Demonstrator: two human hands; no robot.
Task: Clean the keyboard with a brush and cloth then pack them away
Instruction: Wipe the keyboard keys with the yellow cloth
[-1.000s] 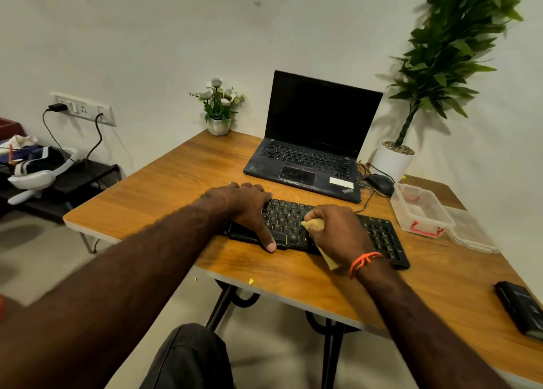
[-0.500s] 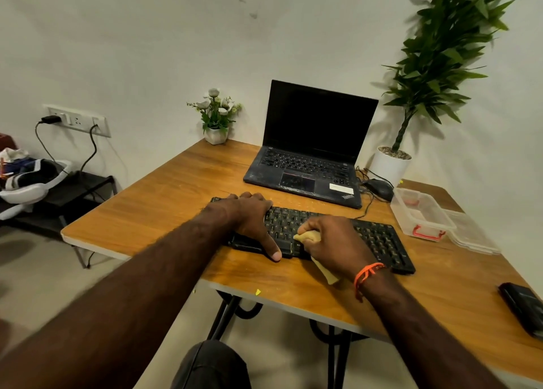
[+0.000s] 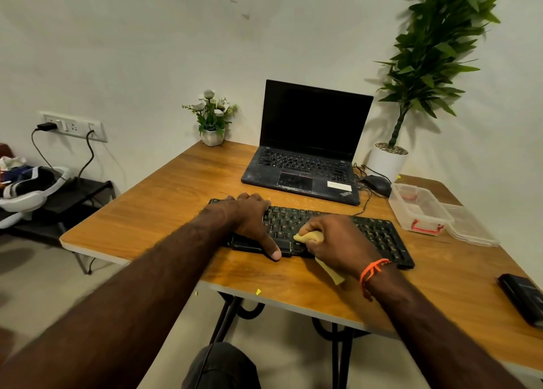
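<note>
Cloth (image 3: 310, 237): yellow, soft and limp; bunched in the curled fingers of the right hand (image 3: 338, 241) and pressed on the lower key rows, a tail trailing under the wrist. Best held wadded, it is judged.

Keyboard (image 3: 379, 236): black, stiff, light, likely to slide; lies at the near edge of the table (image 3: 152, 212). It is pinned by the left hand (image 3: 249, 218), laid flat, thumb over the front edge.

Container (image 3: 420, 212): clear, lid off.

Laptop (image 3: 305, 150): corner badge unreadable.

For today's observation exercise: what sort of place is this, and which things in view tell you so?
Probably a home office or study corner: an open laptop and a separate black keyboard on a wooden desk, with a wall socket strip and potted plants beside it.
</note>
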